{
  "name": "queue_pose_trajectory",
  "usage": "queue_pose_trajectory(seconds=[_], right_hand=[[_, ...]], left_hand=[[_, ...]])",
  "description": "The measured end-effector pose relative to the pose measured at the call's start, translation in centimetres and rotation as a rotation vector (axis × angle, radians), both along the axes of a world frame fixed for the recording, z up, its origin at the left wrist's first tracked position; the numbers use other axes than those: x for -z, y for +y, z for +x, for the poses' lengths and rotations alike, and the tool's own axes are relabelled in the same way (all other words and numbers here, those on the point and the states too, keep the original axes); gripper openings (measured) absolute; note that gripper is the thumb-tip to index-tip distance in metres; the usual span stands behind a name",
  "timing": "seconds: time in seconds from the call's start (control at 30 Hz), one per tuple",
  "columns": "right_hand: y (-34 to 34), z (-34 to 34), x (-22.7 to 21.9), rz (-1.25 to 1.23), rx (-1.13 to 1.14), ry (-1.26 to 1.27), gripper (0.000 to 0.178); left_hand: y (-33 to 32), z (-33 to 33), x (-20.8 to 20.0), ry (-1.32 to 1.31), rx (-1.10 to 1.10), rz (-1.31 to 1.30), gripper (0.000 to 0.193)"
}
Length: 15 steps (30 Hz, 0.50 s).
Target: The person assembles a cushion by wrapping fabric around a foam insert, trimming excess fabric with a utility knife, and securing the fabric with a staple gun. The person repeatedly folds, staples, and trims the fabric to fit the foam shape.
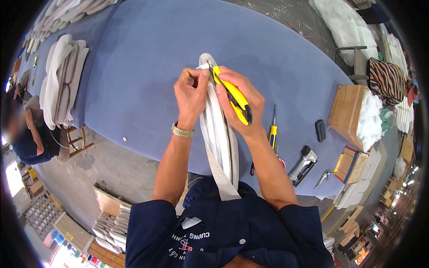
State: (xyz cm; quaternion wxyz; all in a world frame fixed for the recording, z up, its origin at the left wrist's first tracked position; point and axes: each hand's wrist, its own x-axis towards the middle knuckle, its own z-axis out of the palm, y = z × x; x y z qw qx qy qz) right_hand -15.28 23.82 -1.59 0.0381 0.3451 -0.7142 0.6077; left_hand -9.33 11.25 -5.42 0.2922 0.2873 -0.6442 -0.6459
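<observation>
A long, narrow padded upholstery piece point(232, 156) stands on edge on the blue table, running from near my body toward the middle. Its cover is light grey, with white lining showing along the upper side. My left hand point(191, 94) pinches the white fabric edge point(203, 66) at the far end. In my right hand point(245, 96) is a yellow and black utility knife point(237, 98). Its front end points at the seam, close to my left fingertips; whether the blade touches the fabric is hidden. A loose grey fabric strip point(216, 167) hangs from the piece toward my shirt.
On the right of the blue table point(143, 67) lie a screwdriver point(273, 134), a staple gun point(304, 164), a black oblong object point(320, 130) and pliers point(322, 179). A cardboard box point(346, 107) holds white stuffing. Stacked cushions point(65, 85) and another person point(33, 134) are at left.
</observation>
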Motion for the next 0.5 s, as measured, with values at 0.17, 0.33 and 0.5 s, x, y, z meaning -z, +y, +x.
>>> queue_pose_trajectory(seconds=[0.17, 0.33, 0.5], right_hand=[[0.3, -0.1, -0.1, 0.017, -0.013, -0.028, 0.022], [0.5, 0.0, -0.5, 0.050, -0.006, -0.026, 0.021], [1.1, 0.5, -0.7, 0.052, -0.006, -0.035, 0.021]], left_hand=[[0.0, 0.1, -0.1, -0.015, -0.001, 0.021, 0.019], [-0.2, 0.1, 0.3, -0.017, -0.007, 0.009, 0.019], [-0.2, 0.0, 0.5, 0.014, -0.010, -0.008, 0.020]])
